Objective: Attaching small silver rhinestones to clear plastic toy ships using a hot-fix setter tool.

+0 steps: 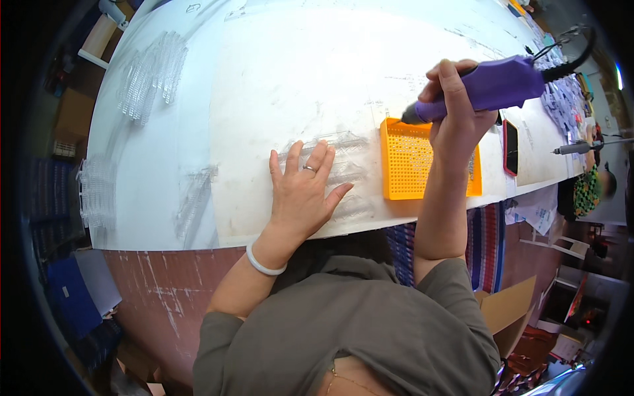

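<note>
Cool, bright light nearly bleaches the tabletop [290,72] beyond the left hand [297,195]; far right of the right hand [459,119], the view bends, dims and seems slightly blurred.

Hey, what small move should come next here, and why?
Perhaps lower the tip of the purple tool into the yellow tray: the right hand holds it with its tip at the far left corner, while the left hand rests on clear plastic pieces.
</note>
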`<state>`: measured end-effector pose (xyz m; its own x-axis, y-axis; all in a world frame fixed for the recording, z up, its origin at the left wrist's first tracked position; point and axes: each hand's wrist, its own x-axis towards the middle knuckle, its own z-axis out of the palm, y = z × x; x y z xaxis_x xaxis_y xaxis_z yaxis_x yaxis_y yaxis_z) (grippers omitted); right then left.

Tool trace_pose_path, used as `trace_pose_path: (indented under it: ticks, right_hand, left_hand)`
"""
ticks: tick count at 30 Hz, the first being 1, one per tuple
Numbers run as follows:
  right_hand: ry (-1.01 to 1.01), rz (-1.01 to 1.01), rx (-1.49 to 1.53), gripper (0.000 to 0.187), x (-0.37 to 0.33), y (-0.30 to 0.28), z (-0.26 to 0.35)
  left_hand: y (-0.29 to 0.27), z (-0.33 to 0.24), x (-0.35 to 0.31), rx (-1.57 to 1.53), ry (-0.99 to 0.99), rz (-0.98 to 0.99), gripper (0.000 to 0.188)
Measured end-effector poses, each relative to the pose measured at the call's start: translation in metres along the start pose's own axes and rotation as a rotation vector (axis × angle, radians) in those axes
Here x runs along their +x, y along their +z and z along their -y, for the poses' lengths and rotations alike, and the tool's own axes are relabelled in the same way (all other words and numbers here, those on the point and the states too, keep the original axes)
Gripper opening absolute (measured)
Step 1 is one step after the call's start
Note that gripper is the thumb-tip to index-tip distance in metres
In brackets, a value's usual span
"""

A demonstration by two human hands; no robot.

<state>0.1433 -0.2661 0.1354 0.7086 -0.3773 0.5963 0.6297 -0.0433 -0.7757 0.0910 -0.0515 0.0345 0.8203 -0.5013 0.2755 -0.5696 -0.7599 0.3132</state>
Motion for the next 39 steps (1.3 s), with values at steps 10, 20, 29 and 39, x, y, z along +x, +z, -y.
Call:
trace_pose_path:
  ticks: [10,20,29,39]
  right_hand:
    - [0.131,-0.116,-0.051,0.006,-0.02,-0.026,-0.013]
    - [0.128,-0.096,-0.103,0.006,-0.024,-0.025,-0.018]
    - [0.14,-0.097,-0.115,0.006,-0.024,-0.024,-0.017]
    - [0.112,-0.073,-0.105,0.006,-0.027,-0.023,-0.018]
  left_hand:
    - [0.004,0.0,-0.003,0.047,0.016,0.014,0.06]
    - [0.007,-0.001,-0.004,0.07,0.026,-0.003,0.064]
    - [0.006,-0.001,-0.004,0.061,0.011,0.03,0.063]
    - [0.007,-0.001,-0.005,0.073,0.011,0.03,0.064]
